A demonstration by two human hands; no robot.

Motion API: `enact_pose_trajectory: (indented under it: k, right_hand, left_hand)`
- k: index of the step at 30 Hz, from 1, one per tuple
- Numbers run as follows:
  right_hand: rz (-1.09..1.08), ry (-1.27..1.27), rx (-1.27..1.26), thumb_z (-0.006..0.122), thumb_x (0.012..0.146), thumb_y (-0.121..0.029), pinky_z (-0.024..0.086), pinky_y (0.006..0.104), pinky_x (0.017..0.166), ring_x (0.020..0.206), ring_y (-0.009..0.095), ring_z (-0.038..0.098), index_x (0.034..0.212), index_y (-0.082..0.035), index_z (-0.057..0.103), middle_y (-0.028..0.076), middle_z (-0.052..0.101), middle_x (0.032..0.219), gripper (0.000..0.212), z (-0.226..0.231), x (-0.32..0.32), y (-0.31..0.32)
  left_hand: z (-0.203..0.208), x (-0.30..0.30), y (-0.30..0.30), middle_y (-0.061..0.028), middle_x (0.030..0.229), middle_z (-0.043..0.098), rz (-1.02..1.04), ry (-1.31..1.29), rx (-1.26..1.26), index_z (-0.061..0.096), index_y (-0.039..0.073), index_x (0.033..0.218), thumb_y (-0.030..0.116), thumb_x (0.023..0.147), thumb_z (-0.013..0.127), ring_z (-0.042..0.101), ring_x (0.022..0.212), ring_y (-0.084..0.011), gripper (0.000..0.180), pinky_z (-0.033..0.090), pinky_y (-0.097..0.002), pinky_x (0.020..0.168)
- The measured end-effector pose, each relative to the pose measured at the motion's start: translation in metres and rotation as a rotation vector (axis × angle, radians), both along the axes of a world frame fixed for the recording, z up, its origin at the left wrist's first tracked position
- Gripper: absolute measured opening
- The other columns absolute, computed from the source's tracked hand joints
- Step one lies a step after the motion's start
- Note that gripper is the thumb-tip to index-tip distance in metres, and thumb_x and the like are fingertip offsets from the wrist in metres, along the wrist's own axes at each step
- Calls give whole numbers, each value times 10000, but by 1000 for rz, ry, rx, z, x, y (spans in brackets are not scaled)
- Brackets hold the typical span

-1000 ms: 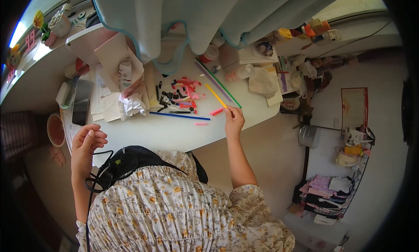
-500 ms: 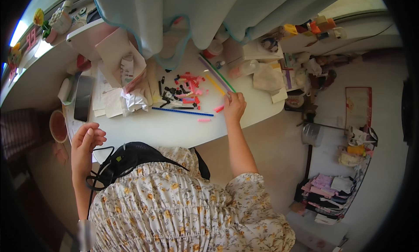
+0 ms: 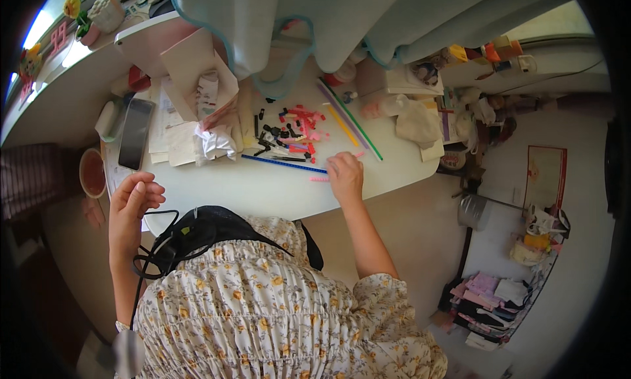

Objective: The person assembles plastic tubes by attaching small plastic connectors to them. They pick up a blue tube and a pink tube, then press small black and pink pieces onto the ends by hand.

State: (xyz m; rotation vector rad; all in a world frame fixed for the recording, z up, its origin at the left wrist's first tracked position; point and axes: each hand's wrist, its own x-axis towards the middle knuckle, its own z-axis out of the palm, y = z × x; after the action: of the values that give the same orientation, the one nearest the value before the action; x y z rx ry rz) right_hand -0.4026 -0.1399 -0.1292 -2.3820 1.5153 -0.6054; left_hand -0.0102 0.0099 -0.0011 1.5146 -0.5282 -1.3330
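My right hand [image 3: 345,177] is down at the table with its fingers bent and closed, and their tips are hidden. It covers the right end of a dark blue studded strip [image 3: 282,163] and part of a pink strip whose tip [image 3: 359,154] shows beyond the knuckles. A short pink studded piece [image 3: 319,179] lies beside the hand. Further back is a pile of small black, pink and red building-block pieces [image 3: 289,133]. Left of it all, my left hand [image 3: 135,198] hovers by the table's front edge, fingers loosely curled and apart, holding nothing.
Yellow [image 3: 343,125], purple and green strips [image 3: 365,137] lie right of the pile. A phone [image 3: 137,134], papers, an open white box [image 3: 197,70] and crumpled tissue [image 3: 215,141] occupy the left. Bags and boxes [image 3: 417,126] stand at the right; a curtain [image 3: 355,18] hangs behind.
My right hand has moved left and nearer to me, off the end of the green strip, which is now uncovered. My left hand has hardly moved. The whole view has shifted slightly.
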Motion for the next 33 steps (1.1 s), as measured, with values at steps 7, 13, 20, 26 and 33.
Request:
enact_pose_trajectory:
  k: [7,13,20,26,33]
  right_hand:
    - [116,123,-1,684,621,-78,370,336,732,826,202,507,796,-88,599,24,531,859,195,3,10,10]
    - [201,-45,-12,641,674,-34,430,342,680,760,232,551,802,-57,568,54,573,824,149,18,-1,1]
    - [29,-533,346,599,781,-5,458,267,574,649,171,582,819,5,542,97,585,750,69,68,47,22]
    - [389,-624,-4,660,693,32,459,293,575,650,230,574,830,-9,565,103,588,766,172,99,149,38]
    - [518,-648,239,688,680,-3,472,300,607,700,239,579,876,-10,572,102,580,817,228,125,196,51]
  left_hand:
    - [4,-5,-5,-62,857,612,-33,9,-2,526,19,1033,182,919,442,580,746,-107,215,446,-208,680]
    - [6,-3,0,-65,850,612,-8,2,-14,528,21,1026,192,921,444,583,745,-112,217,452,-210,676]
    - [13,-4,4,-65,815,621,-64,-19,14,561,14,969,170,902,463,593,734,-114,196,470,-232,678]
    - [35,-16,-19,-91,887,631,-254,-9,-53,555,-35,1037,164,889,483,597,786,-136,258,471,-248,691]
    - [27,-6,-10,-127,919,629,-54,168,-31,544,-35,1037,226,902,485,614,802,-158,300,476,-250,711]
